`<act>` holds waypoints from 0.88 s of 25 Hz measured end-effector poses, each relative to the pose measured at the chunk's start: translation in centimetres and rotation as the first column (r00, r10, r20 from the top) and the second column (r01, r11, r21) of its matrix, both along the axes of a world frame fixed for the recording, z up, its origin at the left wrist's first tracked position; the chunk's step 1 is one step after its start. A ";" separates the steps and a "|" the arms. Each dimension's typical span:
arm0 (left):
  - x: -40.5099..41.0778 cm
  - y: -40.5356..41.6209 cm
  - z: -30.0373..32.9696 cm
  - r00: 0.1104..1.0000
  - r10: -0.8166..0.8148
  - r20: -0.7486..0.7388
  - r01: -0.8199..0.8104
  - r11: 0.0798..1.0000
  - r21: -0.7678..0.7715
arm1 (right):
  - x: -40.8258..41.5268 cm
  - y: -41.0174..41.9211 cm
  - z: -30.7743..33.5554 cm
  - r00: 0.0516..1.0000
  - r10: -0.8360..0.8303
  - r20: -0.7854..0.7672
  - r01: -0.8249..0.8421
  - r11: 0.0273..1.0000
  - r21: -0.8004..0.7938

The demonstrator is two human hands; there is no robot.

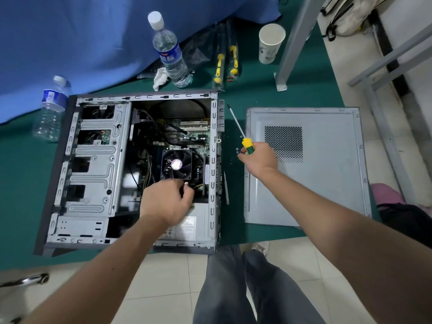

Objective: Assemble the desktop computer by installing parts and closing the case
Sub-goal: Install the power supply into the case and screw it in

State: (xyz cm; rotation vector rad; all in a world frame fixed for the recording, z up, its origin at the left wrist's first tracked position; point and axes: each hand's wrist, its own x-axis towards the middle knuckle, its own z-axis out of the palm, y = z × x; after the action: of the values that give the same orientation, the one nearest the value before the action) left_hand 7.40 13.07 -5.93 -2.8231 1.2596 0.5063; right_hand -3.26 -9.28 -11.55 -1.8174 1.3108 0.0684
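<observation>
The case (131,164) lies open on the counter (23,183), its side panel (322,183) flat just to the right. That panel looks like thin, stiff sheet metal, light but sharp-edged, so I judge it best lifted by its long edges. My right hand (258,160) grips the screwdriver (245,141). My left hand (167,202) curls below the fan (176,164); what it pinches, I cannot tell.

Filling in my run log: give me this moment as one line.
case open, flat | left hand inside by CPU fan | right hand grips screwdriver | side panel off, beside case
</observation>
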 end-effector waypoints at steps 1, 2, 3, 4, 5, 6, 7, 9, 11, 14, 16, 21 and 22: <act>0.1 0.1 -0.1 1.000 -0.010 -0.005 0.010 1.000 -0.021 | 0.7 0.0 -0.6 1.000 0.009 -0.029 -0.010 0.999 -0.033; 0.3 0.2 -0.1 1.000 -0.014 -0.005 0.014 0.999 -0.031 | 1.2 0.0 -1.1 0.998 0.006 -0.055 -0.008 0.999 -0.052; 0.4 0.1 -0.2 1.000 -0.014 -0.007 0.014 0.999 -0.032 | 1.7 0.0 -1.6 0.997 -0.006 -0.081 0.001 0.998 -0.061; 0.4 0.1 -0.2 1.000 -0.014 -0.005 0.014 0.999 -0.029 | 1.9 0.0 -2.0 0.994 -0.018 -0.106 0.011 0.998 -0.068; 0.4 0.0 -0.2 1.000 -0.016 0.002 0.016 0.999 -0.029 | 2.0 0.0 -2.3 0.992 -0.023 -0.123 0.014 0.997 -0.071; 0.3 0.1 -0.2 1.000 -0.016 0.012 0.016 0.999 -0.034 | 2.2 0.1 -2.6 0.991 -0.021 -0.131 0.012 0.997 -0.072; 0.2 0.1 -0.2 1.000 -0.012 0.017 0.013 0.999 -0.042 | 2.2 0.3 -2.9 0.991 -0.018 -0.131 0.009 0.997 -0.076; 0.1 0.1 -0.1 1.000 0.000 0.020 0.001 0.998 -0.056 | 2.3 0.4 -3.1 0.994 -0.029 -0.101 0.020 0.996 -0.081; 0.1 0.0 0.1 1.000 -0.001 0.022 0.002 0.998 -0.065 | 2.3 0.4 -3.4 0.997 -0.048 -0.058 0.043 0.996 -0.079; 0.0 0.0 0.2 1.000 -0.005 0.028 0.008 0.997 -0.077 | 2.3 0.3 -3.7 0.998 -0.017 -0.067 0.011 0.996 -0.089; -0.1 0.0 0.1 1.000 -0.010 0.023 0.012 0.996 -0.092 | 2.3 0.2 -4.0 0.997 -0.017 -0.078 0.009 0.996 -0.094; 0.2 0.2 -0.2 1.000 -0.006 0.010 0.007 0.994 -0.105 | 1.2 0.2 -3.7 0.994 -0.057 0.089 0.060 0.998 -0.028; 0.2 0.2 -0.3 1.000 -0.007 0.011 0.008 0.994 -0.112 | 0.6 0.4 -3.5 0.984 -0.093 0.149 0.093 0.996 0.012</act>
State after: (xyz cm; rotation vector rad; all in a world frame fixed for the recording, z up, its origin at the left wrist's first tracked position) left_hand 7.57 13.25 -6.21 -2.9059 1.3372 0.4332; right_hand -2.71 -8.88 -15.01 -1.7194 1.2857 -0.1126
